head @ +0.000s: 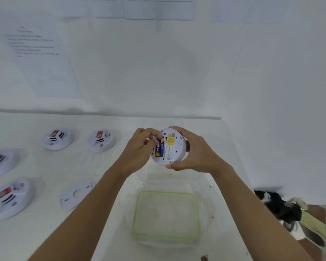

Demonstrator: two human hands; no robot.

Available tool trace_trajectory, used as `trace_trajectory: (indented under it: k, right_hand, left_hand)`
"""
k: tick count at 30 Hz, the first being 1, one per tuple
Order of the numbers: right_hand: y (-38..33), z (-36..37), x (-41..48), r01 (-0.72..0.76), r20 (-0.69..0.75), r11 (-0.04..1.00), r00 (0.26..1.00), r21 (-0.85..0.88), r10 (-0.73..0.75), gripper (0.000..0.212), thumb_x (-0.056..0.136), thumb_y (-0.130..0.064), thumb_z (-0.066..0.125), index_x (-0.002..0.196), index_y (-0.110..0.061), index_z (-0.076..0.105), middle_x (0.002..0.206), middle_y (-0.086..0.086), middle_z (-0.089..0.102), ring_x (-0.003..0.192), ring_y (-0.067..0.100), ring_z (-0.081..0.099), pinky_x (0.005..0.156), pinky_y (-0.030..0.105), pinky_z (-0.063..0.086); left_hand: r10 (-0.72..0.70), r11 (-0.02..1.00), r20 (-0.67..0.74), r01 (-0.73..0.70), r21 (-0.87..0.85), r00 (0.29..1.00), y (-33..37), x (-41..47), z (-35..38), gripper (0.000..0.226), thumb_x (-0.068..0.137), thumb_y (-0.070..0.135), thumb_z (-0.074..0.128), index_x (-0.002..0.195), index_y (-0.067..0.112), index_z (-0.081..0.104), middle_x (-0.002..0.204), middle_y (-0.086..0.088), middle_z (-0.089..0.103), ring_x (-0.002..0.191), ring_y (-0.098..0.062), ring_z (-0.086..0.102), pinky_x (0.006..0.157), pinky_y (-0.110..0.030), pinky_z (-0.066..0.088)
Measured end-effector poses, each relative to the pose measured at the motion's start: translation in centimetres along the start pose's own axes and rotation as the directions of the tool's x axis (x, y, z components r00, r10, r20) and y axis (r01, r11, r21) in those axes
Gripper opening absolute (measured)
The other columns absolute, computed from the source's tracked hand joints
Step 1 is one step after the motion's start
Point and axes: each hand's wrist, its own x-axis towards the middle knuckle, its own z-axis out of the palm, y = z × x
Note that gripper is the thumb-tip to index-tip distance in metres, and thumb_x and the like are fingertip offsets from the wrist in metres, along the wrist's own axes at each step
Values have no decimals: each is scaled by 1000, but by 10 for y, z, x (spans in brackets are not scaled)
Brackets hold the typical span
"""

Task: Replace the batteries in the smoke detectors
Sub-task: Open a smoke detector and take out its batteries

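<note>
From the head view, five smoke detectors are counted. Four lie face up on the white desk [45, 232] at the left: one far detector [57, 139], a second far detector [101, 140] beside it, a left-edge detector [0, 162] and a near-left detector [11, 198]. Each is marked with a red label. A single white mounting plate [76, 194] is seen flat on the desk, just right of the near-left detector.

The fifth, the held detector [170, 147], is raised above the desk with its back turned to the camera. It is gripped around the rim by the right hand [192, 153], fingers curled over the top edge and thumb under the bottom edge. One blue-and-gold battery [159, 147] is seen upright in the compartment at the detector's left side. Its upper end is pinched by the curled fingers of the left hand [139, 149], which lies just left of the detector and touches it.

One clear container with a green-rimmed lid [166, 215] is set on the desk below the hands; what is in it cannot be told.
</note>
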Motion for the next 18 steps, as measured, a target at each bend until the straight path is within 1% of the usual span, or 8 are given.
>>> trace_trajectory:
  k: [4,7,9,12,14,16,18]
  right_hand:
    - [2,2,1,-6,8,1000,1000,13,6,92,54,-31,93,138,-31,54,127,-8,65,120,21,62,96,45,57]
    - [5,3,0,-11,13,999,1000,30,11,93,56,-27,94,139,-26,53,127,-8,66,120,19,63,97,43,57]
    - [7,3,0,-20,16,999,1000,29,19,95,56,-24,95,141,-22,52,128,-7,65,121,19,62,98,43,56]
    - [10,4,-1,-23,22,999,1000,23,22,94,57,-17,95,141,-22,52,129,-5,65,122,21,62,98,46,56]
    - [10,4,-2,-11,22,1000,1000,13,11,93,57,-13,95,140,-23,53,129,-6,65,121,22,62,97,46,56]
    - [10,2,-3,-5,24,1000,1000,12,5,90,58,-10,94,138,-26,55,127,-7,65,120,21,62,95,46,57]
    - [12,-1,-3,-14,28,1000,1000,13,14,90,59,-9,95,137,-27,55,127,-5,64,119,22,63,92,47,58]
  left_hand:
    - [-14,1000,33,13,21,999,2,5,-2,27,99,12,41,93,29,61,107,6,50,89,-12,55,63,-19,42]
    - [-11,999,43,9,32,999,4,7,-2,25,99,10,40,93,26,59,106,5,49,87,-15,57,55,-19,45]
    - [-2,999,54,0,38,999,3,7,-2,26,99,10,39,93,27,58,105,5,49,87,-16,58,54,-19,46]
    - [0,999,72,-4,44,997,1,6,-1,25,99,11,40,92,27,57,104,5,48,86,-16,56,55,-20,45]
    - [3,999,81,-7,46,997,0,7,-1,23,99,12,43,92,28,58,105,4,49,85,-14,55,58,-20,44]
    - [15,998,103,-22,63,995,-2,6,-3,21,99,15,48,93,31,60,108,6,50,84,-8,56,64,-16,42]
    - [43,993,147,-58,103,988,-5,6,-7,18,96,18,58,97,35,60,112,11,50,84,-2,56,67,-13,44]
